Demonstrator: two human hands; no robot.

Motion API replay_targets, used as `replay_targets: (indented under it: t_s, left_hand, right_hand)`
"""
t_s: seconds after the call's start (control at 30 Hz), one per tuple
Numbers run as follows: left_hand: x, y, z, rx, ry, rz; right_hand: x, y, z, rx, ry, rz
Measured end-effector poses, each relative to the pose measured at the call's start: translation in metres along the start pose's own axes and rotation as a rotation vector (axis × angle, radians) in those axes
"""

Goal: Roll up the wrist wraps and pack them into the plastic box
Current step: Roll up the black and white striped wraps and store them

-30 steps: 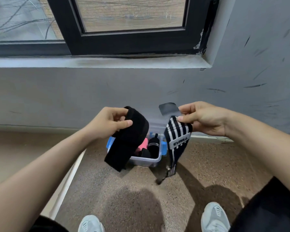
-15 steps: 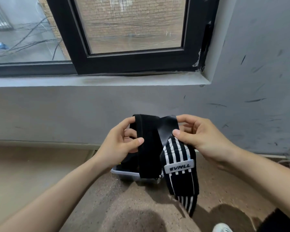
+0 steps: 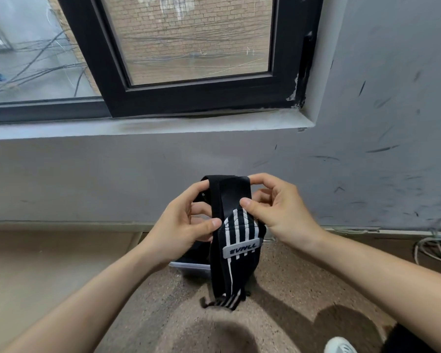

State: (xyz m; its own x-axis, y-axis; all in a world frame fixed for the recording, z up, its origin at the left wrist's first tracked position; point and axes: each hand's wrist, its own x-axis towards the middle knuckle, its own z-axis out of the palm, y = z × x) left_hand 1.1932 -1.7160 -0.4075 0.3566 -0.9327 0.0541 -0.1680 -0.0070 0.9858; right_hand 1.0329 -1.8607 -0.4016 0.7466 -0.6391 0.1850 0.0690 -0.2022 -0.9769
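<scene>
1. Left grip is grasping: thumb and fingers pinch the plain black band of the wrist wrap. Right grip grasps the same wrap, with its thumb pressed on the top of the white-striped section and its forefinger curled over the fold above.
2. Wrap position: held in the air between both grips, in front of the grey wall. It is doubled over at the top. The striped length, which carries a grey label, hangs straight down, and its loose end dangles low over the floor.
3. Plastic box: on the floor directly below the grips, mostly hidden by the left grip and the hanging wrap. Only a piece of clear rim shows, and the contents cannot be seen.
4. Step in hand (judged): start of rolling this wrap. The band is slack and looped, and no coil has formed yet.
5. Next move calls for turning one end over on itself with one grip. The other grip feeds the band under light tension so the coil builds tight.
6. Risk (judged): the long free end may twist or the coil loosen. Once rolled, the wrap only has to go straight down into the box.
</scene>
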Motion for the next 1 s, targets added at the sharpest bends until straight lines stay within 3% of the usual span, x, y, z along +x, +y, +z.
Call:
replay_targets:
  t_s: [0.2,0.37,0.5,0.57,0.67,0.8,0.93,1.0]
  left_hand:
    - [-0.001,-0.001,0.003,-0.002,0.017,0.014]
    - [-0.001,-0.004,0.004,-0.013,0.069,0.012]
    - [-0.002,-0.002,0.007,-0.038,0.129,0.025]
    - [-0.003,0.000,0.009,-0.040,0.137,0.025]
    - [-0.003,0.003,0.012,-0.054,0.126,0.028]
    - [-0.004,0.010,0.012,-0.005,0.105,0.014]
    - [-0.003,0.015,-0.001,0.287,0.369,0.153]
    - [-0.001,0.019,-0.012,0.372,0.402,0.232]
  right_hand:
    - [0.001,0.003,0.002,-0.107,0.070,0.020]
    - [0.003,0.000,0.000,-0.434,0.237,0.092]
    - [0.007,0.003,-0.013,-0.157,-0.018,0.324]
    - [0.005,0.004,-0.014,0.020,-0.141,0.304]
    - [0.003,0.004,-0.012,0.154,-0.134,0.188]
    - [0.004,0.001,-0.012,0.171,-0.094,0.116]
    - [0.009,-0.001,-0.018,0.127,-0.157,0.086]
    - [0.010,-0.002,-0.023,0.049,-0.261,0.075]
